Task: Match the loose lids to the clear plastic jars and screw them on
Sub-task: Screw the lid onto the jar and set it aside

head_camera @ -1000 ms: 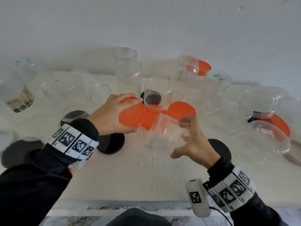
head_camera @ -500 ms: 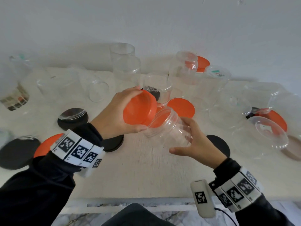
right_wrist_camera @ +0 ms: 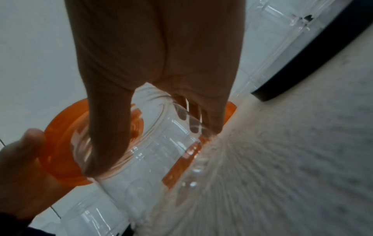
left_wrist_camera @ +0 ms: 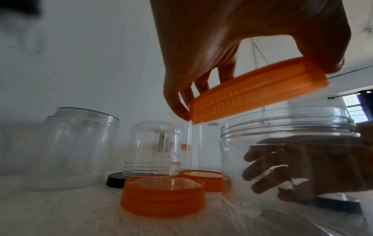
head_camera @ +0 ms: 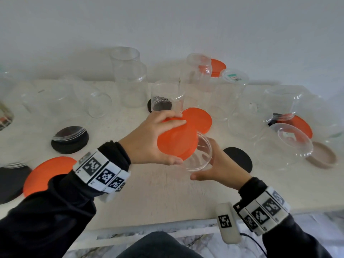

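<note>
White tabletop (head_camera: 152, 192) against a pale wall, scattered with clear jars and loose orange and black lids. My left hand (head_camera: 149, 142) grips an orange lid (head_camera: 176, 140) by its rim, tilted just above the open mouth of a clear jar (left_wrist_camera: 282, 159). My right hand (head_camera: 221, 168) wraps around that jar's side, holding it near the table's middle, beside another orange lid (head_camera: 201, 120) lying flat
</note>
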The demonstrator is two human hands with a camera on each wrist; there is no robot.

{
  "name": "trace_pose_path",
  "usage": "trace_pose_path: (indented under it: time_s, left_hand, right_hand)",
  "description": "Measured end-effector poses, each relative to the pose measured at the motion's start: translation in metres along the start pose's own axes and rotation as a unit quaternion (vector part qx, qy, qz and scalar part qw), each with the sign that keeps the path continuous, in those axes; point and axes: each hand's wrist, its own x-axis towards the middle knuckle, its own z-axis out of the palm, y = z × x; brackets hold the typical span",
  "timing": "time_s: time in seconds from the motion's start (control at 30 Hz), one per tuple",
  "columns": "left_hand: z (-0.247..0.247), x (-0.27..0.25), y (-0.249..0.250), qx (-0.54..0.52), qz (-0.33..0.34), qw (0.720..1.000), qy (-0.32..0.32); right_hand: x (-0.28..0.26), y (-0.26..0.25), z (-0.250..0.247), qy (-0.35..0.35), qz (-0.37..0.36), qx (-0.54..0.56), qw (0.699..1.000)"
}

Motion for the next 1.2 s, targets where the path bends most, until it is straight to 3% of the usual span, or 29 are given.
trace_pose_path:
  time_s: [0.2, 0.37, 0.63, 0.77, 0.93, 1.03, 1.2]
  left_hand:
    - [0.007, 0.011, 0.009, 0.012, 0.019, 0.997, -0.07]
    - [0.009, 0.022, 0.014, 0.094, 0.049, 0.985, -0.135]
    - [0.013, 0.022, 0.015, 0.116, 0.051, 0.982, -0.138]
    - [0.016, 0.014, 0.01, 0.029, 0.032, 0.991, -0.13]
    - [0.017, -0.006, -0.009, -0.19, -0.084, 0.971, -0.122]
    - [0.021, -0.012, -0.018, -0.266, -0.129, 0.945, -0.139]
    - [0.031, -0.009, -0.022, -0.276, -0.151, 0.939, -0.138]
  right_hand:
    - [0.002, -0.006, 0.005, 0.0, -0.002, 0.005, 1.0]
    - [0.001, -0.009, 0.008, -0.011, -0.002, 0.023, 1.0]
    - [0.001, -0.01, 0.008, -0.008, 0.001, 0.016, 1.0]
    - [-0.001, -0.012, 0.008, -0.027, 0.001, 0.003, 1.0]
    - [-0.006, -0.038, -0.013, -0.024, -0.036, -0.082, 0.996]
    - [-0.004, -0.066, -0.021, -0.052, -0.078, -0.211, 0.973]
    - [0.011, -0.093, -0.011, -0.15, -0.069, -0.436, 0.885]
